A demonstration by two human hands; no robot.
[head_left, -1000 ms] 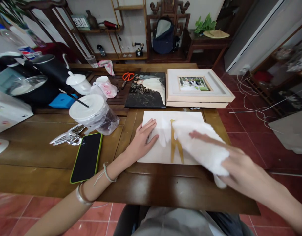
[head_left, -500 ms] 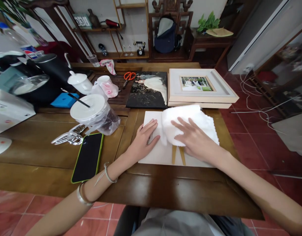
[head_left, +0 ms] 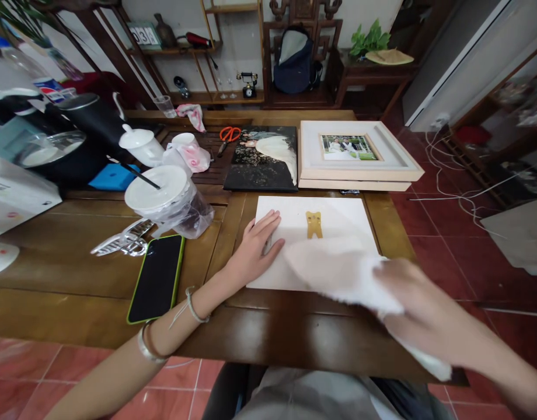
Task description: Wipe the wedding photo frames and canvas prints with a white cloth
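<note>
White board with gold-coloured piece, cloth in right hand

Head view. One white board (head_left: 351, 219), lying flat on a dark wooden bench (head_left: 272, 332), close to its near edge. One gold-coloured piece (head_left: 314, 224) on the board, its upper part exposed with two legs pointing towards the person; the lower part is hidden behind the cloth.

Left hand (head_left: 256, 248): grasping nothing, laid flat with fingers extended on the left part of the board. Silver bangle (head_left: 146, 345) and thin bracelet (head_left: 193, 306) on that arm.

Right hand (head_left: 415, 300): blurred, clutching a white cloth (head_left: 338, 265), which spreads across the near right part of the board; a loose end hangs below the hand, by the bench's near right corner. Contact between cloth and board cannot be told.

Beyond the board: one dark picture panel (head_left: 262, 163); just beside it, light wooden frames (head_left: 360, 175), stacked, the upper with a small photo. Near the panel's left side, orange-handled scissors (head_left: 229, 135).

Left of the board: green-edged phone (head_left: 157, 279); silver clip (head_left: 125, 238); lidded cup (head_left: 161, 189) with black straw, partly wrapped in clear plastic.
</note>
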